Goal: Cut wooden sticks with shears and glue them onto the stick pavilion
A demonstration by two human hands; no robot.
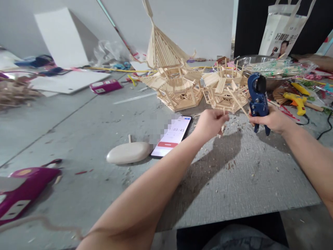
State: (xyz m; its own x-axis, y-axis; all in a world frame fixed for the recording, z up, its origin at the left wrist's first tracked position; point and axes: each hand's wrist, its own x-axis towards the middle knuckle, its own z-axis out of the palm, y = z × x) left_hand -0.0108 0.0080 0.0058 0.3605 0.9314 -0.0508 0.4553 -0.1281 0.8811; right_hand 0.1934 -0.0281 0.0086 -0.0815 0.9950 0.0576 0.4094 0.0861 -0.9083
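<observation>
My right hand (276,119) is closed around a blue hand cutter (258,100), its head pointing up. A thin wooden stick (238,102) slants up and left from the same hand's fingertips. Left of it, my left hand (211,122) is closed, with short pale stick pieces (223,127) showing at its fingertips. Behind both hands stand two wooden-stick models with six-sided bases: a left one (179,91) and a right one (225,86). A tall pointed stick roof (166,47) rises behind the left model.
A phone (170,137) showing a timer lies beside a white rounded case (128,152). Magenta power strips (105,86) are at left. A metal bowl (243,60) with bagged sticks and a yellow glue gun (296,100) are at right. Wood scraps dot the grey table (234,194).
</observation>
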